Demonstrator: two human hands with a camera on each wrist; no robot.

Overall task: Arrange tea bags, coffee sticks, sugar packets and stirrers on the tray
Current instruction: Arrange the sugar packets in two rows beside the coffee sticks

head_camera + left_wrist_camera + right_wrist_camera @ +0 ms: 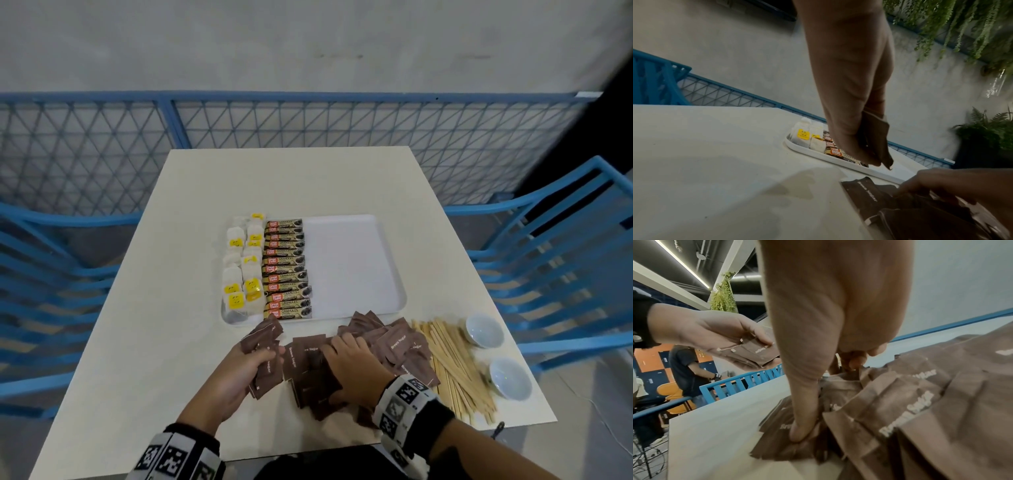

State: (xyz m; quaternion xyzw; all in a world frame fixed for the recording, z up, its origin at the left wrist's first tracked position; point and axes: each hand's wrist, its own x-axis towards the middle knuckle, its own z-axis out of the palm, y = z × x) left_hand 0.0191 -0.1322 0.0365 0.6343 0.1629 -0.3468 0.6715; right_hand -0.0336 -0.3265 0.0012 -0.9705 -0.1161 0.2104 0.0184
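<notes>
A white tray [356,267] lies mid-table. Tea bags [241,267] with yellow tags fill its left edge, and a column of coffee sticks [286,270] lies beside them. Its right half is bare. Brown sugar packets [397,342] are heaped on the table in front of the tray. My left hand [260,359] holds a small fan of packets [262,339] just left of the heap; in the left wrist view they hang from its fingers [869,154]. My right hand [346,363] is down on the heap, thumb [803,426] and curled fingers [855,356] pinching packets. Wooden stirrers [452,363] lie at the right.
Two small white bowls [483,329] [510,378] stand right of the stirrers near the table's right edge. Blue chairs [555,260] flank the table, with a blue mesh fence [274,123] behind. A person [686,373] stands in the far background.
</notes>
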